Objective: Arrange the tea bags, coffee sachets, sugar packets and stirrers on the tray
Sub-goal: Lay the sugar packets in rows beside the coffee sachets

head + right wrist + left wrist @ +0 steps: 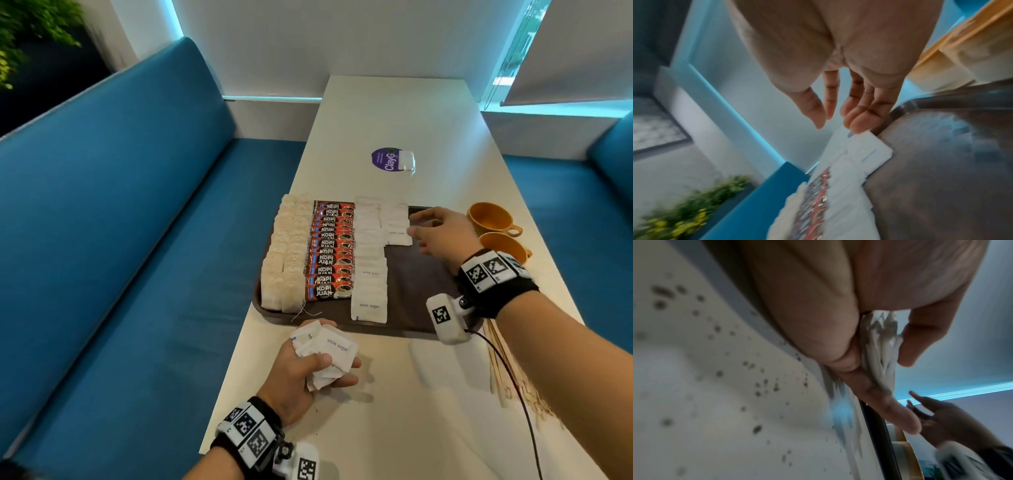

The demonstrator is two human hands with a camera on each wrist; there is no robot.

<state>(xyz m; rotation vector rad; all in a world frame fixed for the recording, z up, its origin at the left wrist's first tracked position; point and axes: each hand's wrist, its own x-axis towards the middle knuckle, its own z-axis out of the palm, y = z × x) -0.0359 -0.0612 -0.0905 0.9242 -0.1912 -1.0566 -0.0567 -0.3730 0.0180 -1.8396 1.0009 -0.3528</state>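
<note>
A dark brown tray [418, 274] holds rows of tea bags [284, 253], red coffee sachets [330, 251] and white sugar packets [370, 274]. A second, shorter column of sugar packets [395, 222] runs at the tray's far end. My right hand [435, 233] hovers open just right of that column, fingers straight, holding nothing; its fingertips [857, 125] hang over the nearest packet [867, 151]. My left hand [308, 370] grips a bunch of sugar packets [329, 353] over the table in front of the tray; the same sugar packets [881, 350] show between thumb and fingers. Wooden stirrers [500, 363] lie right of the tray.
Two orange cups [491, 219] stand right of the tray's far end. A purple sticker [387, 158] and a small white packet [407, 161] lie further up the white table [394, 411]. Blue benches [120, 222] flank both sides.
</note>
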